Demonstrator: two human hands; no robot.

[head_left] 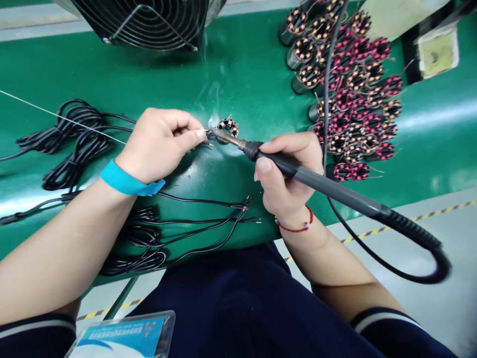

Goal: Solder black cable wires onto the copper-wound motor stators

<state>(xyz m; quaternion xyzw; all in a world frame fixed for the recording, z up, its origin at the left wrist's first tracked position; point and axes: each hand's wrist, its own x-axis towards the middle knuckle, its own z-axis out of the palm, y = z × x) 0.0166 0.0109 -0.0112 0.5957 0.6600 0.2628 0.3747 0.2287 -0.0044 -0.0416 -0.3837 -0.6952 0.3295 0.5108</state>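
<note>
My right hand (290, 171) is wrapped round the grey and black handle of a soldering iron (331, 189). Its metal tip points left, at the edge of a small round motor coil (227, 128) with copper windings. Thin smoke rises beside the tip. My left hand (164, 141) pinches a thin solder wire (74, 122) and, it seems, the end of a black cable; the fingers partly hide both. Their ends meet the iron's tip just left of the coil. A blue band is round my left wrist, a red string bracelet round my right.
Many coils (350, 94) with pink or copper windings stand at the right. Black cable bundles (78, 144) lie at the left, more (141, 238) near the front edge. A fan (145, 22) stands behind. The iron's cord crosses the right side.
</note>
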